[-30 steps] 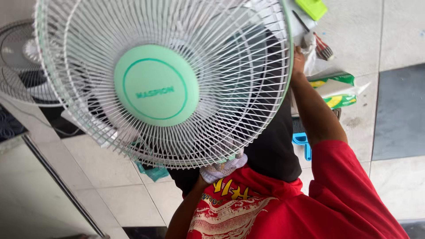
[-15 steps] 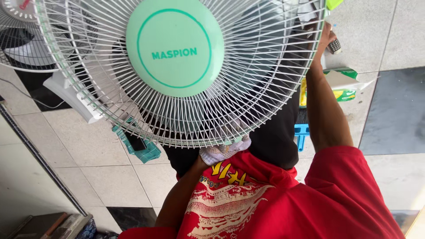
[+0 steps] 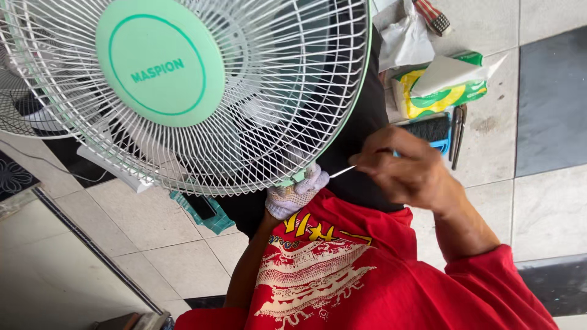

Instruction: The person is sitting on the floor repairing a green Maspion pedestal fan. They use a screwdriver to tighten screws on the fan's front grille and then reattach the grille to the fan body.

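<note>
At the fan guard's (image 3: 202,91) lower rim, the gloved left hand (image 3: 296,192) grips the clip (image 3: 292,179). The right hand (image 3: 406,168) pinches a thin tool (image 3: 342,172), its tip pointing at that clip.

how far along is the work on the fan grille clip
Done: the front grille sits on the fan. In hand: the gloved left hand pinches the rim clip, while the right hand points a thin screwdriver at it. Left: the tip has not reached the clip.
</note>
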